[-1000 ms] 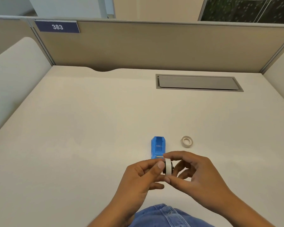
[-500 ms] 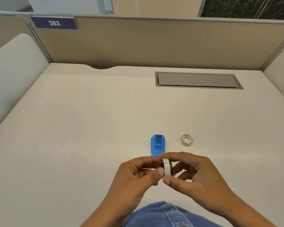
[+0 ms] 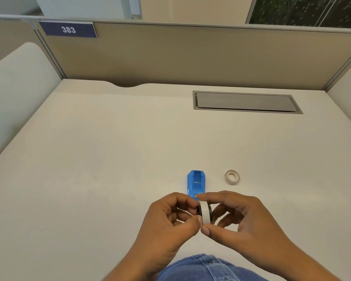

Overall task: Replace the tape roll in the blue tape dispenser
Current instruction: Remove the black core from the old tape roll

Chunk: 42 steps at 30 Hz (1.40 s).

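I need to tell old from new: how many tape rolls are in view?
2. One tape roll is held between both hands above the desk; the other roll lies flat right of the blue dispenser.

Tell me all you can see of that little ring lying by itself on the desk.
The small tape ring is off-white and nearly flat, a thin band around a wide pale hole, likely an almost used-up roll. It lies on its side on the cream desk, right of the blue dispenser and apart from it. Nothing touches it.

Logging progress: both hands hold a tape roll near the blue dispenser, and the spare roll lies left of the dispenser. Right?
Not quite. In the head view the spare roll lies right of the dispenser, not left. Both the left hand and right hand do hold the tape roll.
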### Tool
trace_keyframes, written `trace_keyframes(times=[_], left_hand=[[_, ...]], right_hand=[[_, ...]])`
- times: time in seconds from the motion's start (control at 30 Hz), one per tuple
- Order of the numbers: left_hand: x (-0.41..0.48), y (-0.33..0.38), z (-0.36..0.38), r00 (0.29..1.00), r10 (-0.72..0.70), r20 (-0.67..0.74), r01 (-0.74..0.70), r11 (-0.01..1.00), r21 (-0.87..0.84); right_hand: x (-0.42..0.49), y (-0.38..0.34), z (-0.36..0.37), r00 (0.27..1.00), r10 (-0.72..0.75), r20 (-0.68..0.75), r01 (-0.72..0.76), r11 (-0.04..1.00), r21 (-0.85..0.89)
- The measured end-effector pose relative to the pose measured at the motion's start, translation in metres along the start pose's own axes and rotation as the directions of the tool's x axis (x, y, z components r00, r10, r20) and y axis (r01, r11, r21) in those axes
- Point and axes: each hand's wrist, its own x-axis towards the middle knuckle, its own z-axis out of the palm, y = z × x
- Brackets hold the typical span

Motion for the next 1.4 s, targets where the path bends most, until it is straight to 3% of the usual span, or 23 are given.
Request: trace_keyframes(times=[0.37, 0.5, 0.7, 0.9, 1.4], left_hand=[[0.006, -0.001, 0.0, 0.999, 0.021, -0.028, -0.023, 0.998, -0.063], [0.009, -0.003, -0.002, 0.999, 0.031, -0.04, -0.035, 0.995, -0.097], [0.015, -0.008, -0.001, 0.999, 0.026, -0.039, -0.032, 0.99, -0.14], [0.022, -0.013, 0.001, 0.999, 0.018, -0.043, -0.025, 0.986, -0.166], [0.037, -0.018, 0.002, 0.999, 0.017, -0.04, -0.022, 0.991, -0.129]], right_hand=[[0.003, 0.0, -0.005, 0.999, 0.024, -0.027, -0.023, 1.0, 0.02], [0.009, 0.009, -0.01, 0.992, 0.033, -0.12, -0.026, 0.998, 0.064], [0.034, 0.066, -0.023, 0.946, 0.148, -0.288, -0.211, 0.956, -0.202], [0.057, 0.115, -0.02, 0.949, 0.183, -0.256, -0.278, 0.87, -0.407], [0.078, 0.142, -0.015, 0.883, 0.339, -0.323, -0.454, 0.789, -0.413]])
